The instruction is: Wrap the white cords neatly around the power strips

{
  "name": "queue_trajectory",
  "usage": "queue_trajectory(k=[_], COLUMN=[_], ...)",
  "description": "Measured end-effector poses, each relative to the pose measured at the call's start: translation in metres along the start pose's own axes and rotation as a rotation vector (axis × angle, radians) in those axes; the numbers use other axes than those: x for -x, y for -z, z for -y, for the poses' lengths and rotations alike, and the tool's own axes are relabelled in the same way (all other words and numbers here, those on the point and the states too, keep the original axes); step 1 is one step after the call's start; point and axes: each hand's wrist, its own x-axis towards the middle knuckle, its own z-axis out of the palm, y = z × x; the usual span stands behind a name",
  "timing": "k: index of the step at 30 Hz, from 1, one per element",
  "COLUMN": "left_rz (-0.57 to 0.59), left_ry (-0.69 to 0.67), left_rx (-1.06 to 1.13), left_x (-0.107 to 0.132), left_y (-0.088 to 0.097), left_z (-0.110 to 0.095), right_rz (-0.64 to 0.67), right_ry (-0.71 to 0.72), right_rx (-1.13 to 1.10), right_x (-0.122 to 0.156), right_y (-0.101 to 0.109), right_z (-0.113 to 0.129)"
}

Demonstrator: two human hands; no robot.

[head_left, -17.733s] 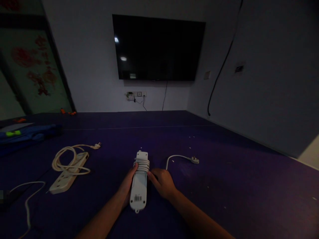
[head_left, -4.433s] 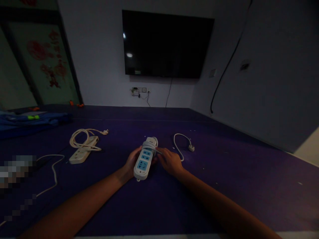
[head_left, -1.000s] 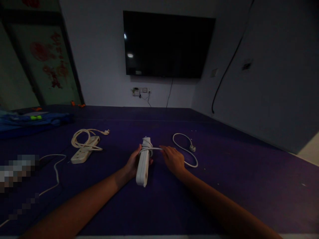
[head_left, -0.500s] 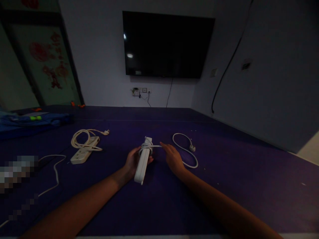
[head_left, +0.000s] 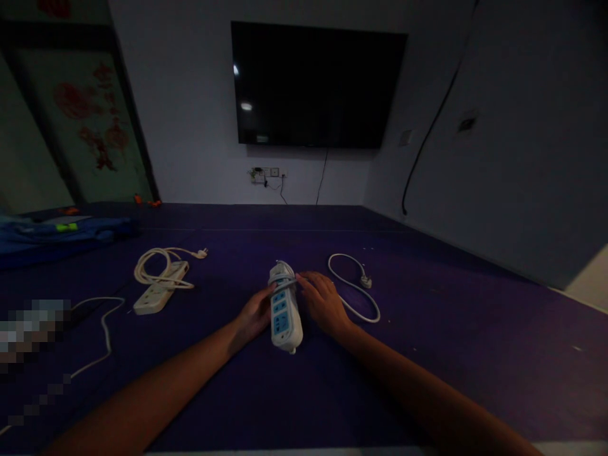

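A white power strip (head_left: 287, 320) with blue socket panels is held upright-tilted above the purple surface, its sockets facing me. My left hand (head_left: 256, 311) grips its left side, thumb on the front edge. White cord (head_left: 284, 277) is wrapped several turns around the strip's far end. My right hand (head_left: 325, 303) is at the strip's right, its fingertips closed by the cord where it leaves the wraps. From under that hand the loose cord (head_left: 379, 310) curves over the surface to a plug (head_left: 365, 281).
A second power strip (head_left: 151, 300) lies to the left with its cord coiled on top. Farther left are a thin white cable (head_left: 108, 335), a pixelated object (head_left: 33, 326) and blue cloth (head_left: 95, 229). A television (head_left: 318, 85) hangs on the back wall.
The power strip has turned in my left hand, so its blue socket face now shows instead of its plain side. My right hand has come in against the strip with the cord.
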Motion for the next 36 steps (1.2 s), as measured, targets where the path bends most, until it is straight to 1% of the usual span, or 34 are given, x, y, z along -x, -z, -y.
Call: queue_trajectory(k=[4, 7, 12, 16, 21, 25, 29, 32, 36], left_rz=[0.021, -0.015, -0.075, -0.086, -0.107, -0.079, -0.03, -0.043, -0.053], left_ry=[0.018, 0.02, 0.047, 0.065, 0.068, 0.078, 0.108, 0.084, 0.071], left_rx=[-0.025, -0.024, -0.037, -0.04, -0.047, -0.05, 0.005, 0.001, -0.05], left_x=[0.004, 0.004, 0.003, 0.004, 0.007, 0.008, 0.005, 0.002, 0.004], left_y=[-0.004, -0.003, -0.003, -0.008, -0.011, -0.008, -0.002, 0.001, 0.0], left_z=[-0.001, -0.002, -0.001, -0.001, -0.001, -0.002, -0.004, -0.004, -0.002], right_rz=[-0.03, 0.001, 0.074, 0.114, 0.118, 0.112, 0.104, 0.112, 0.149], right_ry=[0.037, 0.028, -0.036, -0.079, -0.128, -0.197, -0.232, -0.244, -0.222], right_rx=[0.017, 0.065, 0.146, 0.115, 0.097, 0.106, 0.101, 0.111, 0.123], right_x=[0.0, 0.001, -0.001, -0.003, -0.003, -0.002, -0.002, -0.002, -0.001], right_y=[0.003, 0.004, 0.005, 0.007, 0.008, 0.005, 0.002, 0.003, 0.003], right_z=[0.003, 0.004, 0.003, 0.004, 0.001, -0.004, -0.007, -0.007, -0.005])
